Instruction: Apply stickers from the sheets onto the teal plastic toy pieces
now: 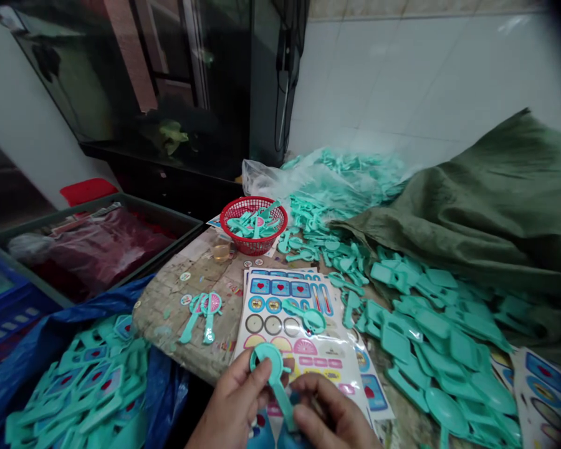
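My left hand (pixel 240 396) pinches a teal plastic toy piece (pixel 272 362) by its round head; a straight handle runs down from it. At the lower end of that handle, the curled fingers of my right hand (pixel 331 411) close on the same piece. Under both hands lie printed sticker sheets (pixel 273 305) with hearts, dials and pink shapes. Another round-headed teal piece (pixel 314 321) rests on the top sheet. To the left, two teal pieces with pink round stickers (pixel 211 304) lie side by side on the worn table (pixel 168 318).
A red basket (pixel 254 248) of teal pieces stands at the back beside a small cup (pixel 221 251). Piles of teal parts (pixel 444 337) and a green cloth (pixel 486 187) fill the right. A blue-lined container (pixel 166 380) of stickered pieces sits lower left, below a grey crate (pixel 168 249).
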{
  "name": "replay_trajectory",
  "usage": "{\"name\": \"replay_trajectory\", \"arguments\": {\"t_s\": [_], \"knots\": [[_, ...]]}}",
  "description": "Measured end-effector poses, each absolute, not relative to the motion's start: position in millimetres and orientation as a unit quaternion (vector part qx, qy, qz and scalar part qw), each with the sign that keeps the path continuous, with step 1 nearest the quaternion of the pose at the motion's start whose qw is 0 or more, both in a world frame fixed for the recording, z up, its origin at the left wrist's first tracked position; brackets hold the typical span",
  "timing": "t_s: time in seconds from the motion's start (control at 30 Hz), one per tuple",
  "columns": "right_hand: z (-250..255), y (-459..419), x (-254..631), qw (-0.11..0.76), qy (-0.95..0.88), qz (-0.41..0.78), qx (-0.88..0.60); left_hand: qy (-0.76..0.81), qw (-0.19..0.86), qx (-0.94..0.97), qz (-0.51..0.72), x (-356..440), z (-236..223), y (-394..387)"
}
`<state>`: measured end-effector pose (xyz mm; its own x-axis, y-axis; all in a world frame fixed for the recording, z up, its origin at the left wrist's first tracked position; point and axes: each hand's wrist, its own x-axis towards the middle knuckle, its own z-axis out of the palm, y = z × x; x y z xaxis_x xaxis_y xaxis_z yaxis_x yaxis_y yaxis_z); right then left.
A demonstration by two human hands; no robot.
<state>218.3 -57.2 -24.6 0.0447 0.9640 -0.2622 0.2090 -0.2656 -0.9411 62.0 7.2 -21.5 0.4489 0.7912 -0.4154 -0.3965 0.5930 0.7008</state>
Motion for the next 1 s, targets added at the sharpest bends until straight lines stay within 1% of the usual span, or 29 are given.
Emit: {"name": "replay_trajectory", "arguments": {"t_s": [0.1,0.17,0.3,0.43,0.5,0.67,1.0], "knots": [[-21.3,-59.4,250.1,0.402,-0.486,0.356,-0.689,0.386,0.820,0.267,0.328,59.1,-24.0,13.2],[-21.1,-57.5,269.3,0.390,-0.511,0.286,-0.711,0.396,0.814,0.292,0.310,58.3,-26.3,15.6],[-28.0,-42.0,280.4,0.327,-0.590,0.227,-0.703,0.395,0.816,0.300,0.297,61.2,-29.0,15.8],[-36.1,-18.1,274.6,0.236,-0.628,0.158,-0.724,0.410,0.822,0.260,0.297,63.8,-37.2,17.5],[-39.0,-8.0,275.7,0.206,-0.644,0.141,-0.723,0.415,0.824,0.238,0.304,63.5,-42.8,19.9],[-42.5,1.7,282.2,0.189,-0.678,0.146,-0.695,0.419,0.826,0.213,0.311,62.3,-47.3,23.7],[-43.1,12.0,278.8,0.191,-0.675,0.169,-0.692,0.425,0.822,0.251,0.286,65.0,-43.3,28.8]]}}
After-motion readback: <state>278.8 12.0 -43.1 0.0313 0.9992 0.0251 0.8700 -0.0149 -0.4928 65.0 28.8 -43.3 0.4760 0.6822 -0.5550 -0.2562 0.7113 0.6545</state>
